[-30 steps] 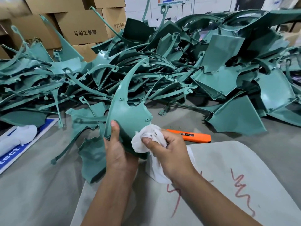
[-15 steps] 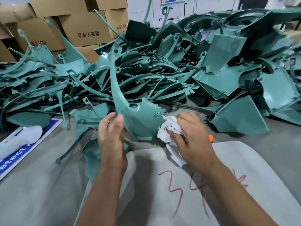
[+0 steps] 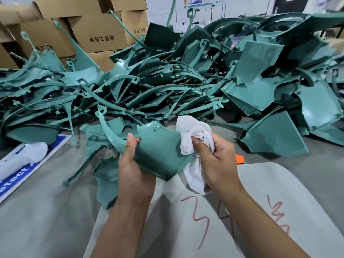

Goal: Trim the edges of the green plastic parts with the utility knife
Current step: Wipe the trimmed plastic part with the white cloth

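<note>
Both hands are busy: our left hand (image 3: 135,164) grips a green plastic part (image 3: 158,146), our right hand (image 3: 214,159) clutches a white rag (image 3: 193,138).

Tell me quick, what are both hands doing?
Left hand: grips the green part.
Right hand: grips the white cloth.

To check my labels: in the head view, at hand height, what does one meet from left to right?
White bag → left hand → held green part → white cloth → right hand → orange utility knife.
</note>
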{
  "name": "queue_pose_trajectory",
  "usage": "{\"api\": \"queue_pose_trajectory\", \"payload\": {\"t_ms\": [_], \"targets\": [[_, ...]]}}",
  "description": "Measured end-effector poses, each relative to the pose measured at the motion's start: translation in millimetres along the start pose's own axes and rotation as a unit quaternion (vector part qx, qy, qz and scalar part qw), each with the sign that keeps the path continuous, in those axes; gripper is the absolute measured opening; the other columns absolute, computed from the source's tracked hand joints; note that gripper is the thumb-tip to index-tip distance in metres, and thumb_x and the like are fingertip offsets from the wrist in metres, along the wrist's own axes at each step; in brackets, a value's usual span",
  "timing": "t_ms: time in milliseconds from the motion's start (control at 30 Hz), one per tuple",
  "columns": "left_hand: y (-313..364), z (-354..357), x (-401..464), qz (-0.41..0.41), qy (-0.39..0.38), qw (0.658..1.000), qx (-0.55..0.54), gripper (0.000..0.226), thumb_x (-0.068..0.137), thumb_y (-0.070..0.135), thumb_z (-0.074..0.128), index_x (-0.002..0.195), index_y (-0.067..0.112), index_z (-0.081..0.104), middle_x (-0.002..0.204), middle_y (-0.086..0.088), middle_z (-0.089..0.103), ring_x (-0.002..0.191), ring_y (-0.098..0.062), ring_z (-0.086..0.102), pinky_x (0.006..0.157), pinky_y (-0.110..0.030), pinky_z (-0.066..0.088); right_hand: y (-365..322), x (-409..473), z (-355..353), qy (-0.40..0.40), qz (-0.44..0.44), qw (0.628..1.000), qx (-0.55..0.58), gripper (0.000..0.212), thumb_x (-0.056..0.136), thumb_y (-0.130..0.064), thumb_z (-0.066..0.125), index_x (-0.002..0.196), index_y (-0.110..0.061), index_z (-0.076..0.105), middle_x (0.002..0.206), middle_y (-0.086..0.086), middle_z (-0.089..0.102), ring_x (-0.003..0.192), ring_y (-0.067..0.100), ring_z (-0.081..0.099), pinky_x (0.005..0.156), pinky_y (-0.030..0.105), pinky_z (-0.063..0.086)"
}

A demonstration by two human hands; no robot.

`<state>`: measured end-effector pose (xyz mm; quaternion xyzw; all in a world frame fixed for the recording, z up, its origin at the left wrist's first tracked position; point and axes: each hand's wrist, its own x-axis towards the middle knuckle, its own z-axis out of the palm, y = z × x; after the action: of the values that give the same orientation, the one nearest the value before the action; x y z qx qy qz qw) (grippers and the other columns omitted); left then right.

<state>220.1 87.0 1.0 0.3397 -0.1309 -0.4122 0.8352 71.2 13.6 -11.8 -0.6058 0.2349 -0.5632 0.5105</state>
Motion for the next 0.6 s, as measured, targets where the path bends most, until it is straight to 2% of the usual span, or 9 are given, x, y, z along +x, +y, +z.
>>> {"api": "queue_pose_trajectory", "payload": {"t_ms": [133, 233, 300, 333, 400, 467, 600], "targets": [[-1, -1, 1, -0.012, 0.002, 1.0, -0.027, 0.033, 0.098, 0.044, 0.063, 0.072, 0.025, 0.072, 0.124, -0.012, 0.072, 0.119, -0.031, 0.068, 0.106, -0.059, 0.048, -3, -3, 5, 0.032, 0.004, 0.999, 0.029, 0.014, 0.098, -0.02, 0.065, 0.089, -0.014, 0.074, 0.077, -0.012, 0.072, 0.069, 0.001, 0.061, 0.064, 0.016, 0.049], [-3, 0, 0, -0.012, 0.01, 0.999, -0.03, 0.03, 0.097, 0.045, 0.063, 0.076, 0.025, 0.07, 0.126, -0.012, 0.072, 0.117, -0.031, 0.069, 0.103, -0.058, 0.05, -6, -6, 11, 0.05, 0.032, 0.997, 0.039, 0.029, 0.092, -0.036, 0.065, 0.085, -0.009, 0.073, 0.071, -0.006, 0.065, 0.066, 0.005, 0.053, 0.061, 0.02, 0.046], [-4, 2, -2, -0.003, 0.012, 1.0, -0.026, 0.031, 0.098, 0.044, 0.063, 0.076, 0.025, 0.071, 0.123, -0.011, 0.073, 0.116, -0.029, 0.07, 0.101, -0.055, 0.053, -5, -9, 14, 0.093, 0.035, 0.995, 0.026, 0.038, 0.097, -0.037, 0.067, 0.079, -0.003, 0.066, 0.067, -0.002, 0.053, 0.065, 0.009, 0.042, 0.057, 0.026, 0.039], [-5, 3, -2, 0.001, 0.009, 1.0, -0.027, 0.032, 0.098, 0.044, 0.062, 0.074, 0.026, 0.072, 0.12, -0.01, 0.074, 0.114, -0.028, 0.071, 0.099, -0.053, 0.055, -4, -10, 16, 0.123, 0.033, 0.992, 0.02, 0.038, 0.1, -0.034, 0.067, 0.075, -0.006, 0.062, 0.066, -0.004, 0.048, 0.065, 0.009, 0.038, 0.057, 0.027, 0.036], [-7, 6, -3, 0.009, 0.0, 1.0, -0.023, 0.034, 0.099, 0.044, 0.062, 0.071, 0.027, 0.073, 0.116, -0.008, 0.076, 0.111, -0.027, 0.072, 0.091, -0.05, 0.059, -3, -10, 17, 0.17, 0.031, 0.985, 0.002, 0.04, 0.102, -0.03, 0.066, 0.064, -0.024, 0.057, 0.061, -0.016, 0.042, 0.059, 0.004, 0.034, 0.054, 0.02, 0.032], [-8, 8, -3, 0.016, -0.01, 1.0, -0.018, 0.033, 0.098, 0.044, 0.062, 0.072, 0.027, 0.074, 0.116, -0.008, 0.076, 0.111, -0.027, 0.072, 0.088, -0.049, 0.06, -1, -12, 19, 0.175, 0.038, 0.984, -0.008, 0.046, 0.102, -0.035, 0.064, 0.058, -0.035, 0.052, 0.055, -0.02, 0.036, 0.053, 0.001, 0.03, 0.05, 0.014, 0.028], [-12, 10, -4, 0.006, 0.007, 0.999, -0.036, 0.032, 0.095, 0.046, 0.064, 0.07, 0.028, 0.073, 0.119, -0.009, 0.075, 0.112, -0.03, 0.071, 0.096, -0.056, 0.055, 6, -13, 22, 0.147, 0.097, 0.984, 0.018, 0.042, 0.098, -0.052, 0.061, 0.062, -0.03, 0.057, 0.059, -0.019, 0.043, 0.057, 0.004, 0.037, 0.054, 0.02, 0.034]]}}
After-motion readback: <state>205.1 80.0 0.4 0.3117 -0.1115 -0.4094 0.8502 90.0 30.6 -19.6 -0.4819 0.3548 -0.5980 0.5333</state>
